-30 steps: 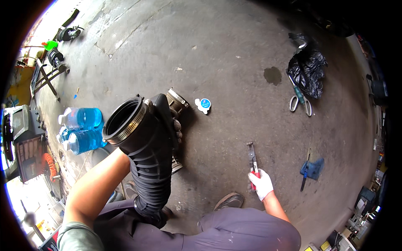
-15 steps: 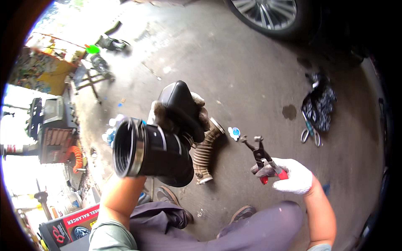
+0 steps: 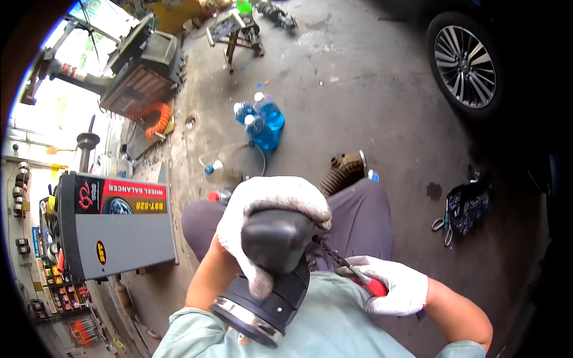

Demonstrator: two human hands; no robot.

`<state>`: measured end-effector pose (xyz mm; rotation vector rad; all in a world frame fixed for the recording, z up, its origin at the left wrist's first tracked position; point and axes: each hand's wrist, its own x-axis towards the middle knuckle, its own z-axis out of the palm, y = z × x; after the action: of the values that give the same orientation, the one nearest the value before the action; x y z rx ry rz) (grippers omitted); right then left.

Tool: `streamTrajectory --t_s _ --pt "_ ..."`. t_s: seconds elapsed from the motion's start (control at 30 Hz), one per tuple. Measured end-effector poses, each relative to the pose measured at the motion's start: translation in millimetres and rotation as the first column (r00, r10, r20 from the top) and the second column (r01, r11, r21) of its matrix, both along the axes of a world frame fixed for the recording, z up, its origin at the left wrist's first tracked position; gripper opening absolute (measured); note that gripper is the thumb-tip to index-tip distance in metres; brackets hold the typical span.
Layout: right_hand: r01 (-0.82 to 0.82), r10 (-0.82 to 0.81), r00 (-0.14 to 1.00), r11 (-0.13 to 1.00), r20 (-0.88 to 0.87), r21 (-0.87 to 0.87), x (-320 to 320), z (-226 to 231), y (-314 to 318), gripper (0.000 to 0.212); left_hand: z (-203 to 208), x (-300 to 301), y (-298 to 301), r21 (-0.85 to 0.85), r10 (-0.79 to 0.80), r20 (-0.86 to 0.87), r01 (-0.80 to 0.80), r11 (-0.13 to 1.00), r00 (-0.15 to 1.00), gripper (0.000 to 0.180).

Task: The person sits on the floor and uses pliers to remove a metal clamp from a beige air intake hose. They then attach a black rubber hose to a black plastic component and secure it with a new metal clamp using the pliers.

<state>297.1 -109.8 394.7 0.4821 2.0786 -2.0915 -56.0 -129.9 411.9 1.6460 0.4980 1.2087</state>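
My gloved left hand wraps over the black box-shaped chamber of a rubber air intake hose, held close in front of my chest. Its round end, ringed by a shiny metal clamp, points down toward my shirt. In my gloved right hand is a pair of hose clamp pliers with red handles, tips toward the hose's right side. Whether the tips touch the hose, I cannot tell. A dusty corrugated hose lies on the floor beyond my knees.
Several bottles of blue liquid stand ahead on the floor. A grey wheel balancing machine fills the left side. Scissors lie by a crumpled black plastic bag at right. A car wheel is at far right, a small stand at the back.
The intake hose has come in toward my chest and turned, its round end now facing down. The pliers have moved left, nearer to it. My view has shifted, showing more of the left side.
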Motion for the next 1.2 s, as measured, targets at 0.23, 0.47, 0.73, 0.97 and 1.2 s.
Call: streamTrajectory --t_s 0.23,0.47,0.73,0.97,1.2 --pt "-0.046 0.029 0.985 0.994 0.17 0.099 4 36 -27 0.083 -2 -1 -33 0.231 0.09 -0.133 -0.057 0.971 0.987 0.096" --pt "-0.13 0.036 0.98 0.861 0.196 0.491 -40 92 -28 0.069 -14 -16 -85 0.411 0.359 0.131 -0.38 0.829 0.924 0.063" --pt "-0.208 0.057 0.965 0.765 0.257 0.61 -62 104 -28 0.078 -6 -8 -92 0.385 0.51 0.237 -0.562 0.732 0.827 0.024" --pt "-0.149 0.008 0.977 0.744 0.214 0.651 -60 112 -20 0.074 9 -23 -72 0.398 0.368 0.05 -0.356 0.846 0.929 0.023" --pt "-0.134 0.011 0.983 0.727 0.183 0.674 -44 109 -7 0.071 14 -20 -64 0.405 0.325 -0.034 -0.284 0.869 0.945 0.031"
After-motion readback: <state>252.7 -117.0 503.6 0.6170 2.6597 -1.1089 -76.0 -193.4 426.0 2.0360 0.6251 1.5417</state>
